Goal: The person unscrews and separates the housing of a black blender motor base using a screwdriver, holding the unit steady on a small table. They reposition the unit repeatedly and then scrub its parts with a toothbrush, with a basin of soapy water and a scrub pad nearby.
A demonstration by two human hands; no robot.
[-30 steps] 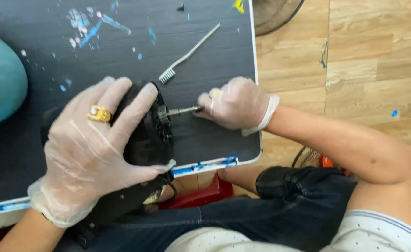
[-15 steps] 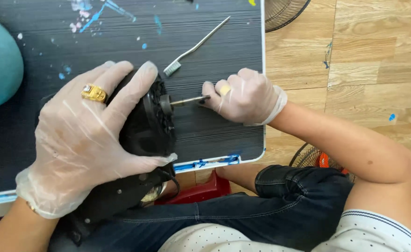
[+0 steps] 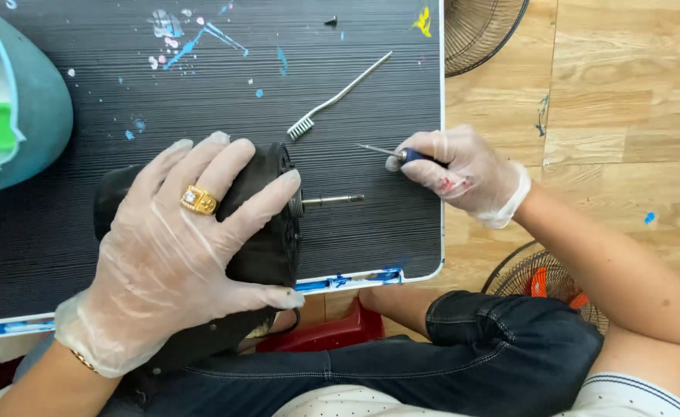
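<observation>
My left hand [image 3: 178, 247], in a clear glove with a gold ring, lies spread over a black fan motor [image 3: 266, 212] on the dark table [image 3: 201, 85] and grips it. A thin metal shaft [image 3: 332, 200] sticks out of the motor to the right. To the right of the shaft, my gloved right hand [image 3: 460, 170] holds a small screwdriver [image 3: 390, 152] with a dark blue handle. Its tip points left and is a little above the shaft, not touching it.
A small white brush [image 3: 336, 98] lies on the table above the motor. A teal rounded fan part [image 3: 15, 108] sits at the left edge. Wire fan guards show on the wooden floor at top right [image 3: 483, 31] and by my knee [image 3: 545, 282]. A tiny black screw [image 3: 331, 22] lies near the far edge.
My right hand has let go of the motor shaft and drawn back to the right, and a small screwdriver now shows in it. The left hand stays on the motor.
</observation>
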